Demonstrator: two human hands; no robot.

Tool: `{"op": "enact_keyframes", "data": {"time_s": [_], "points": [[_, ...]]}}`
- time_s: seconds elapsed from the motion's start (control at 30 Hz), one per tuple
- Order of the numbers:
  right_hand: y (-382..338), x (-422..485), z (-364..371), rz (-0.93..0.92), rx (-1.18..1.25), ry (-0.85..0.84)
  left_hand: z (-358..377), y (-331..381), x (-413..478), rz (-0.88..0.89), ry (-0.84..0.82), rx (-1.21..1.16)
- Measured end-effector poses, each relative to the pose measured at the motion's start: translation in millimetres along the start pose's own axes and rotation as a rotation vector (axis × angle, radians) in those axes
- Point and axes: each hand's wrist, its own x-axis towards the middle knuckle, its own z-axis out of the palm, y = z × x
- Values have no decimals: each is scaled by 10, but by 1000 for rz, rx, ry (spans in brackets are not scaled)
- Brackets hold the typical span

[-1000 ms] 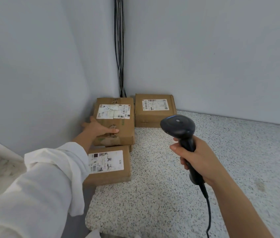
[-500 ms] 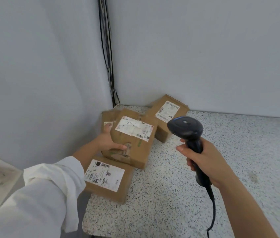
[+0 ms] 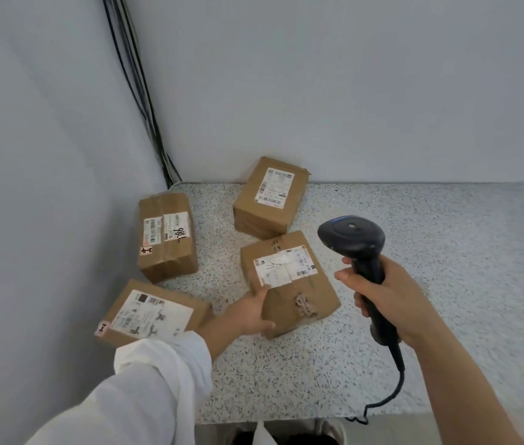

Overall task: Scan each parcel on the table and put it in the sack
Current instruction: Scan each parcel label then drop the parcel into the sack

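Several brown cardboard parcels with white labels lie on the speckled table (image 3: 430, 252). My left hand (image 3: 249, 314) grips the near left corner of the middle parcel (image 3: 296, 284), its label facing up. My right hand (image 3: 385, 293) holds a black corded barcode scanner (image 3: 355, 242) upright just right of that parcel, its head above the table. Another parcel (image 3: 270, 195) lies behind it by the wall. A taped parcel (image 3: 166, 236) sits at the left. A flat parcel (image 3: 154, 311) lies at the near left corner. The sack is not clearly in view.
Grey walls meet in the corner behind the table, with black cables (image 3: 140, 91) running down it. The scanner's cord (image 3: 392, 390) hangs over the table's front edge. Something white (image 3: 263, 433) shows below that edge.
My left hand has pulled the middle parcel off the stack and to the right, onto the table beside the scanner. The taped parcel that lay under it now shows. My view shifted right.
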Motion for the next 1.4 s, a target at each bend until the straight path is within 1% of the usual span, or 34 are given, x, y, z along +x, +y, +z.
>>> {"op": "enact_keyframes", "data": {"time_s": [0.1, 0.2, 0.27, 0.33, 0.5, 0.57, 0.63, 0.7, 0.77, 0.8, 0.9, 1.03, 1.13, 1.27, 1.33, 1.4], "points": [[160, -54, -200, 11, -40, -8, 226, 240, -11, 52, 49, 104], [329, -80, -396, 26, -95, -62, 538, 519, -42, 48, 88, 177], [406, -81, -514, 36, -139, -111, 691, 679, -76, 16, 131, 205], [463, -63, -615, 46, -173, -158, 760, 769, -87, -46, 177, 174], [561, -41, -904, 35, -244, -225, 507, 854, 0, -205, 361, 61], [594, -37, -1020, 10, -282, -234, 308, 802, 149, -224, 417, 49], [636, -27, -1110, -6, -301, -242, 138, 746, 295, -239, 403, 62], [664, -13, -1156, -11, -302, -252, 39, 685, 411, -247, 324, 58], [668, 5, -1177, -10, -305, -253, 8, 620, 479, -208, 245, 26], [664, 21, -1183, -9, -307, -250, 8, 589, 487, -187, 231, 26], [663, 85, -1176, -2, -304, -234, 23, 545, 425, -170, 220, 154], [705, 134, -1180, 4, -271, -227, 76, 628, 281, -202, 179, 286], [782, 146, -1245, 17, -255, -226, 267, 820, 212, -253, 177, 251], [908, 153, -1423, 45, -244, -231, 703, 1204, 151, -309, 242, 211], [970, 148, -1533, 52, -246, -234, 904, 1380, 105, -312, 274, 154], [1034, 136, -1615, 51, -266, -254, 1096, 1553, 75, -271, 283, 57]]}}
